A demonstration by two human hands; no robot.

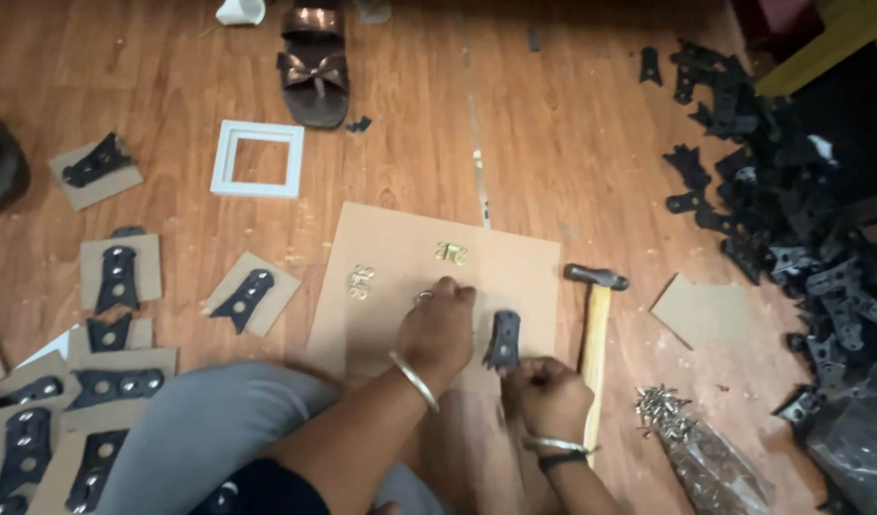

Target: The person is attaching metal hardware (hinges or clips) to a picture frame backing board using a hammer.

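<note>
Right hand [551, 396] pinched shut on the lower edge of a black bracket [503, 339], holding it upright on the board [381, 238]. Left hand [440, 329] curled in a loose fist, knuckles down on the board just left of the bracket, grip closed; whether anything sits inside, cannot tell. Bracket near the board's lower right corner. Looks thin, stiff, light and flat, probably stamped metal with punched holes; edges likely sharp, so best taken by the narrow flat sides, as here. Two small brass fittings [450, 252] on the board above the left hand. Hammer [596, 324] on the floor just right of the board, head away from the person. Bag of nails [691, 443] further right, heap of black brackets [791, 219] beyond it. Finished cardboard pieces [121, 272] with brackets well left of the board; white frame [258, 158] and a sandal [314, 67] above it.
</note>
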